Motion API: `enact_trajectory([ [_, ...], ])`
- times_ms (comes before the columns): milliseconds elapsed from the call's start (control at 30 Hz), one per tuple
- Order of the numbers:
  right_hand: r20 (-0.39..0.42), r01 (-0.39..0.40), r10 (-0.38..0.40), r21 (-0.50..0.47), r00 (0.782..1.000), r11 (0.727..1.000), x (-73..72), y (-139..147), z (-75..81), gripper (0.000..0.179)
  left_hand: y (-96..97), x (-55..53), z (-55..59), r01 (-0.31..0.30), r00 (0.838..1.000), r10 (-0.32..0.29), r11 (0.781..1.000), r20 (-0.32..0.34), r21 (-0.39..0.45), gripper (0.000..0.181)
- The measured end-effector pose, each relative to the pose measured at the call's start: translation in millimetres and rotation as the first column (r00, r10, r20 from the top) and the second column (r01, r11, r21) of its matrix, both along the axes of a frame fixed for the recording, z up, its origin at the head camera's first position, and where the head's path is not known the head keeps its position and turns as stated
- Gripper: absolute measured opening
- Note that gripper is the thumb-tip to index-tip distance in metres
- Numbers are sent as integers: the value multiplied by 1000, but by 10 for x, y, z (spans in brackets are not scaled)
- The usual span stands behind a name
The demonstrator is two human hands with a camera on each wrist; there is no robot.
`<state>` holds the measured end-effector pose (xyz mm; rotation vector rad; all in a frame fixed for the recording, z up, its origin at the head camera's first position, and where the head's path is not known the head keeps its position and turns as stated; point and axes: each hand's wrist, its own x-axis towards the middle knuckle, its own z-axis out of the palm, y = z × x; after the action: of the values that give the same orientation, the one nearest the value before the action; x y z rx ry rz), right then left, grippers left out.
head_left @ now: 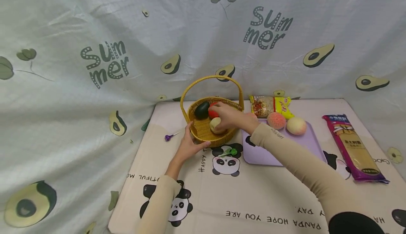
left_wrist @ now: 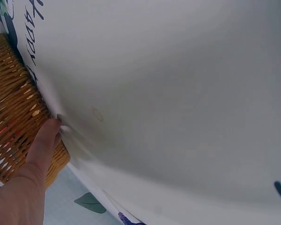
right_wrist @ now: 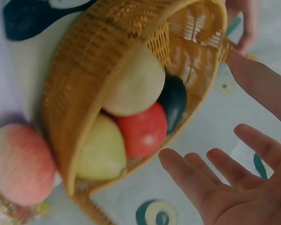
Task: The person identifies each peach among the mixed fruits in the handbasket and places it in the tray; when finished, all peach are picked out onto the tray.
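On the table stands a yellow-brown wicker basket (head_left: 207, 142) with a tall arched handle. Inside lie a dark green oval fruit (head_left: 202, 110), a round red fruit (head_left: 213, 111), a pale round fruit (right_wrist: 138, 86) and a yellow-green fruit (right_wrist: 100, 150). My left hand (head_left: 187, 146) rests against the basket's near left side, thumb and forefinger spread along the wall; its thumb lies straight on the weave in the left wrist view. Over the basket, my right hand (head_left: 229, 117) has its fingers spread apart with nothing between them in the right wrist view, close beside the fruit.
A lilac tray (head_left: 263, 156) right of the basket carries peach-like fruits (head_left: 296, 125). Behind it lies a yellow food packet (head_left: 269, 106); a long noodle packet (head_left: 355, 149) is far right. A purple-ended stick (head_left: 168, 137) and a green-ended one (head_left: 233, 152) lie near the basket.
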<state>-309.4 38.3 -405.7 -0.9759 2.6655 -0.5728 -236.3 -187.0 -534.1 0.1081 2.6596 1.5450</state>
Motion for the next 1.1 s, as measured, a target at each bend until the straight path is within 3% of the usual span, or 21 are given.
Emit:
enact_trajectory([
  [233,23,-16,12,212,1000,977,-66,-331,-197,68,16,29,-28,-8,1000,8,1000,10,3,118],
  [400,20,-22,17,284,1000,959,-91,-379,-269,57,19,49,-37,-7,1000,7,1000,14,5,118],
  [700,3,-17,17,334,1000,942,-143,-356,-373,48,17,34,-34,-5,1000,5,1000,-4,5,118],
  [1100,5,-2,0,298,1000,955,-174,-396,-385,54,0,17,13,6,1000,-6,1000,-19,-6,115],
])
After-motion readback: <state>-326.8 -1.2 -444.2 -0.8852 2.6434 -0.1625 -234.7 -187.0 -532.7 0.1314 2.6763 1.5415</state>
